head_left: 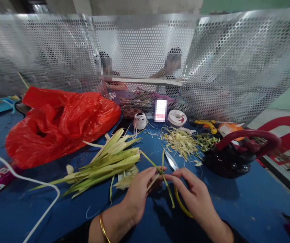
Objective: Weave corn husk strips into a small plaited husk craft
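Note:
Between my two hands are thin green corn husk strips (170, 195), crossing at a small knot with their ends sticking out several ways. My left hand (138, 189), with a gold bangle at the wrist, pinches the strips from the left near the knot. From the right, the fingertips of my right hand (196, 194) meet at the same knot, closed on the strips. Scissors (171, 161) with yellow handles lie on the table, partly hidden behind my right hand. Left of my hands rests a pile of corn husks (109, 165).
A red plastic bag (61, 125) fills the back left. White thread (140, 120), a lit phone (160, 110) and a ribbon spool (177, 117) stand behind, near husk scraps (180, 141). A dark kettle (228, 162) is on the right. A white cable (51, 185) crosses the left.

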`<state>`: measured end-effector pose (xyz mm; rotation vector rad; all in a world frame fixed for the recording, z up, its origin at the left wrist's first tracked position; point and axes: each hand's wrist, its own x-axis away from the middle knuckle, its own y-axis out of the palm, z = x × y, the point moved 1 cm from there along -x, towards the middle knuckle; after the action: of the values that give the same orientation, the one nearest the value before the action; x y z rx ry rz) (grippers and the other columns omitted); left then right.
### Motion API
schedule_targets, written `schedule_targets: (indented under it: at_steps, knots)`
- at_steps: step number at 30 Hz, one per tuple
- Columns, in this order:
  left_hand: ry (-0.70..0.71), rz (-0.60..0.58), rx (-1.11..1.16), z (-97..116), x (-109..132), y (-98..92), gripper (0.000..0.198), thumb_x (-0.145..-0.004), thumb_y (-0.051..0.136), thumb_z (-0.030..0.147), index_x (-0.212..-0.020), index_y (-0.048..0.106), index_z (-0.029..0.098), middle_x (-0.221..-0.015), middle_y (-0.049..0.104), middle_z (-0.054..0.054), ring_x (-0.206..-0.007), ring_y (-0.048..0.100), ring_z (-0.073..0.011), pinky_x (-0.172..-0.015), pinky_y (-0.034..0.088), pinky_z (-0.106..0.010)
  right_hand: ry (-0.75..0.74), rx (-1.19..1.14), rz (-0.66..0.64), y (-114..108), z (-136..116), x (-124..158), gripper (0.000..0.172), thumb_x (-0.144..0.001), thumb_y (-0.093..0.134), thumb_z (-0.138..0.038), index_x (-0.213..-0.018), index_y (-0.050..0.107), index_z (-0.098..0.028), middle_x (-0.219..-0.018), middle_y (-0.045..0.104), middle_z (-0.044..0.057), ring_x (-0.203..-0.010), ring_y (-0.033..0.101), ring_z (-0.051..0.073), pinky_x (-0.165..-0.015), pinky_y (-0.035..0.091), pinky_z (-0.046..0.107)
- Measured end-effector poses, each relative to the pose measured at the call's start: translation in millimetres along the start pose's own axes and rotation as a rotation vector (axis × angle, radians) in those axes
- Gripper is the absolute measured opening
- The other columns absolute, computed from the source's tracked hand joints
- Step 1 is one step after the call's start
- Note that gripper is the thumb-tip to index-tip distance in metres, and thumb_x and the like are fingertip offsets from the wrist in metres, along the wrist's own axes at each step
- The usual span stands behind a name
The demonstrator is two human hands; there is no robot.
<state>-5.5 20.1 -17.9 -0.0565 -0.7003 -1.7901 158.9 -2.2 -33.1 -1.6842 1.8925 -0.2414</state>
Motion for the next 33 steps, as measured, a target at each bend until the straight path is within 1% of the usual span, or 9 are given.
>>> schedule_targets:
  at_steps: [3,6,10,14,18,20,25,27,33]
  knots:
    - [0.022,-0.019,0.017,-2,-2,1.1,0.028,-0.085,0.059,0.029,-0.106,0.068,0.014,-0.097,0.076,-0.011,-0.096,0.067,-0.0212,-0.094,0.043,-0.033,0.081,0.051,-0.146,5,-1,5,0.028,-0.089,0.056,-0.044,-0.075,0.062,-0.021,-0.068,0.063,0.001,-0.063,0.058,0.017,-0.057,0.043,0.025]
    - [0.024,-0.023,0.023,-5,-3,1.5,0.027,-0.081,0.065,0.028,-0.104,0.068,0.014,-0.094,0.076,-0.01,-0.09,0.068,-0.0196,-0.089,0.045,-0.03,0.121,0.029,-0.223,12,0,9,0.032,-0.091,0.052,-0.042,-0.067,0.057,-0.02,-0.061,0.057,0.0,-0.057,0.053,0.015,-0.053,0.04,0.024]
    - [0.026,0.057,-0.015,-10,-4,0.0,0.026,-0.073,0.073,0.027,-0.095,0.071,0.013,-0.082,0.076,-0.008,-0.078,0.067,-0.0158,-0.08,0.046,-0.026,0.011,0.017,-0.241,12,-4,8,0.033,-0.093,0.047,-0.033,-0.063,0.05,-0.02,-0.063,0.055,0.0,-0.06,0.051,0.015,-0.057,0.04,0.025]
    - [0.042,0.111,-0.046,-10,-6,-1.2,0.025,-0.07,0.074,0.027,-0.089,0.071,0.012,-0.076,0.076,-0.008,-0.072,0.066,-0.0157,-0.076,0.047,-0.026,-0.096,0.09,-0.269,7,-10,6,0.032,-0.093,0.046,-0.028,-0.062,0.047,-0.02,-0.063,0.053,-0.001,-0.061,0.051,0.014,-0.059,0.038,0.025]
    - [-0.015,0.067,-0.037,-6,-8,-1.8,0.029,-0.074,0.072,0.036,-0.091,0.071,0.012,-0.081,0.076,-0.009,-0.073,0.068,-0.0172,-0.078,0.048,-0.029,0.019,0.103,-0.235,6,-4,5,0.033,-0.094,0.045,-0.031,-0.063,0.048,-0.021,-0.059,0.05,-0.002,-0.056,0.048,0.014,-0.053,0.037,0.024]
    - [-0.057,0.033,-0.005,-3,-7,-2.9,0.032,-0.078,0.069,0.041,-0.094,0.07,0.013,-0.084,0.077,-0.009,-0.075,0.07,-0.0184,-0.081,0.049,-0.032,0.031,0.09,-0.183,6,0,4,0.035,-0.095,0.046,-0.036,-0.063,0.05,-0.021,-0.059,0.051,-0.002,-0.056,0.048,0.014,-0.053,0.038,0.024]
    - [-0.156,-0.078,0.096,-3,-6,-6.7,0.029,-0.075,0.073,0.031,-0.098,0.069,0.014,-0.091,0.077,-0.011,-0.082,0.072,-0.0202,-0.082,0.049,-0.032,-0.01,0.118,0.002,1,2,0,0.037,-0.094,0.049,-0.039,-0.062,0.047,-0.022,-0.056,0.05,-0.002,-0.054,0.047,0.014,-0.05,0.036,0.024]
    - [-0.162,-0.101,0.099,-6,-7,-7.1,0.03,-0.074,0.075,0.03,-0.098,0.07,0.013,-0.093,0.077,-0.012,-0.082,0.072,-0.0194,-0.079,0.05,-0.03,-0.025,0.131,0.028,-1,1,-1,0.036,-0.094,0.049,-0.039,-0.062,0.048,-0.022,-0.057,0.05,-0.002,-0.055,0.047,0.014,-0.051,0.036,0.024]
    - [-0.095,-0.033,0.032,-11,-9,-3.8,0.037,-0.069,0.08,0.034,-0.096,0.072,0.01,-0.081,0.076,-0.012,-0.066,0.07,-0.0162,-0.068,0.051,-0.026,-0.074,0.167,0.003,-2,3,-1,0.028,-0.095,0.05,-0.035,-0.071,0.058,-0.021,-0.065,0.058,0.0,-0.066,0.056,0.017,-0.063,0.041,0.028]
